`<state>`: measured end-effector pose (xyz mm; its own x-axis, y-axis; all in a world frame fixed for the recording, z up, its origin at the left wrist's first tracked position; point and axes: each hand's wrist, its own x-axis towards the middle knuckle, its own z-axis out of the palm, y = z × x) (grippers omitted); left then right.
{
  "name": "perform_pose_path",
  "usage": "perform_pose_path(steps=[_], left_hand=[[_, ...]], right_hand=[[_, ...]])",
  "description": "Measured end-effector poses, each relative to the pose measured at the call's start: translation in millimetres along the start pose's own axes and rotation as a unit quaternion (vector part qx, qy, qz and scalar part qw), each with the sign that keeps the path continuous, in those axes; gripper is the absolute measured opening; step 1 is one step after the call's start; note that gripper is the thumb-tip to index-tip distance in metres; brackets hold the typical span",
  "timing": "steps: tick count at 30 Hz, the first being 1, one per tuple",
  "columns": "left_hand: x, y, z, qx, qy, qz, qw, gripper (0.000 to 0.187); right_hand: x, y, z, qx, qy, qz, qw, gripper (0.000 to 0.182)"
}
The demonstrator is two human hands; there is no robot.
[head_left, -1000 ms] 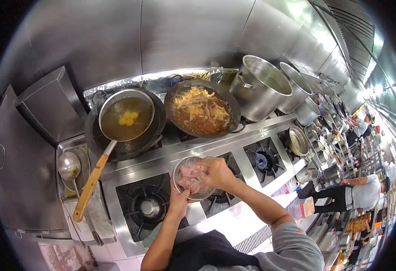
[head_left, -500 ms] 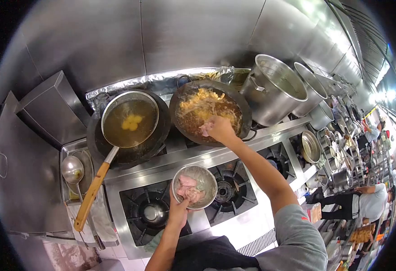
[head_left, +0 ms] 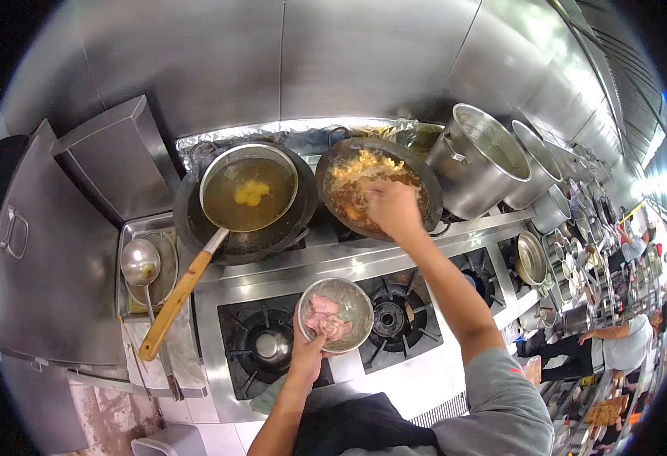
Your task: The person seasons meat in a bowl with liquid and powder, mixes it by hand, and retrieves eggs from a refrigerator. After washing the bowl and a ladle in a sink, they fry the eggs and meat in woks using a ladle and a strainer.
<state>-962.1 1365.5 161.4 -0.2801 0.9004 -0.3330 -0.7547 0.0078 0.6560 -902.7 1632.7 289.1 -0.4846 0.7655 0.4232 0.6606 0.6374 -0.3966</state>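
Note:
In my left hand (head_left: 307,356) is a steel bowl (head_left: 358,311), gripped by its near left rim with the thumb at the edge. Pale pink pieces of raw meat (head_left: 327,318) lie inside it. My right hand (head_left: 396,208) hangs low over the right wok (head_left: 434,199), fingers loosely extended and slightly blurred, with no meat visible in them. Brown bubbling oil (head_left: 348,194) fills this wok, and golden fried bits (head_left: 371,162) float toward its far side. An orange-brown piece (head_left: 354,213) shows in the oil beside my fingers.
A wooden-handled strainer (head_left: 175,304) rests across the left wok (head_left: 189,209), with yellow pieces (head_left: 251,193) in its liquid. A ladle (head_left: 141,262) lies on the left tray. Tall steel pots (head_left: 479,163) stand right. Burners (head_left: 272,346) sit in front. A co-worker (head_left: 622,342) stands far right.
My right hand has moved over the wok, and the raw meat seen in its fingers before is out of them now. The left hand still holds the bowl. The view has shifted slightly.

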Motion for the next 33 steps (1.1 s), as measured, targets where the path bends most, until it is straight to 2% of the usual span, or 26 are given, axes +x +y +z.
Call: perform_pose_path(steps=[1,2,4,6,7,8,9,11,12,14,17,18,19,21,24,25,27,28,29,31,33], left_hand=[[-1.5,0.8,-1.2,-0.001,-0.005,-0.005,1.0,0.076],[-3.2,0.5,-2.4,-0.001,-0.012,-0.011,1.0,0.077],[2.1,-6.6,-7.4,0.015,-0.028,0.009,0.999,0.079],[2.9,-11.7,-8.3,0.014,-0.047,0.03,0.998,0.086],[3.0,-17.8,-11.1,0.013,-0.049,0.029,0.998,0.086],[5.4,-24.6,-14.7,0.02,-0.058,0.053,0.997,0.086],[5.8,-28.0,-15.6,0.028,-0.068,0.077,0.994,0.087],[-3.0,-21.0,-8.4,0.021,-0.07,0.052,0.996,0.088],[-6.2,-20.9,-8.2,0.019,-0.076,0.045,0.996,0.089],[-13.1,-21.0,-8.5,0.016,-0.082,0.033,0.996,0.089],[-20.3,-17.0,-8.1,0.033,-0.088,0.026,0.995,0.087],[-22.1,-15.4,-6.5,0.047,-0.085,0.028,0.995,0.085],[-24.0,-12.9,-4.3,0.06,-0.083,0.031,0.994,0.082],[-26.9,-11.2,-3.7,0.068,-0.08,0.014,0.994,0.082],[-16.8,-25.4,-13.1,0.086,-0.083,0.048,0.992,0.081],[-14.6,-29.9,-15.3,0.101,-0.081,0.062,0.99,0.081],[-17.6,-29.2,-12.9,0.111,-0.072,0.068,0.989,0.08],[-14.8,-28.2,-14.5,0.102,-0.072,0.029,0.992,0.08],[-15.7,-24.4,-13.7,0.093,-0.071,-0.01,0.993,0.08],[-17.6,-17.9,-7.8,0.06,-0.08,0.003,0.995,0.08],[-15.7,-15.7,-5.0,0.041,-0.091,0.004,0.995,0.081]], right_hand=[[-14.1,-16.0,-29.8,0.058,0.016,-0.027,0.998,0.016],[-30.8,-28.3,-51.9,0.102,-0.015,-0.026,0.994,0.012],[-71.9,-36.4,-61.9,0.159,-0.022,-0.081,0.984,0.012],[-120.2,-44.3,-49.3,0.12,-0.172,-0.012,0.978,0.016],[-140.3,-43.2,-45.9,0.068,-0.26,-0.093,0.959,0.02],[-160.9,-44.0,-33.3,0.028,-0.28,-0.14,0.949,0.031],[-182.4,-40.6,-19.2,0.026,-0.277,-0.137,0.951,0.031],[-207.0,-44.1,-5.1,-0.031,-0.256,-0.156,0.953,0.041],[-210.9,-49.9,-7.0,-0.033,-0.255,-0.151,0.954,0.041],[-220.2,-61.0,-12.9,-0.022,-0.29,-0.039,0.956,0.044],[-220.6,-59.8,-11.0,-0.015,-0.337,-0.027,0.941,0.044],[-222.7,-59.2,-10.0,0.017,-0.287,-0.062,0.956,0.041],[-224.5,-56.7,-5.8,0.018,-0.289,-0.061,0.955,0.041],[-224.0,-54.1,1.9,0.109,-0.159,-0.222,0.956,0.04],[-218.5,-60.6,3.4,0.105,-0.169,-0.259,0.945,0.042],[-214.7,-62.0,-0.7,0.106,-0.17,-0.258,0.945,0.042],[-208.5,-66.7,-14.2,0.059,-0.255,-0.194,0.945,0.042],[-216.4,-49.8,2.5,0.099,-0.199,-0.212,0.952,0.037],[-222.3,-43.8,7.5,0.104,-0.209,-0.206,0.95,0.037],[-217.7,-31.5,13.1,0.115,-0.22,-0.067,0.967,0.031],[-208.8,-38.5,3.8,0.094,-0.195,-0.066,0.974,0.032]])
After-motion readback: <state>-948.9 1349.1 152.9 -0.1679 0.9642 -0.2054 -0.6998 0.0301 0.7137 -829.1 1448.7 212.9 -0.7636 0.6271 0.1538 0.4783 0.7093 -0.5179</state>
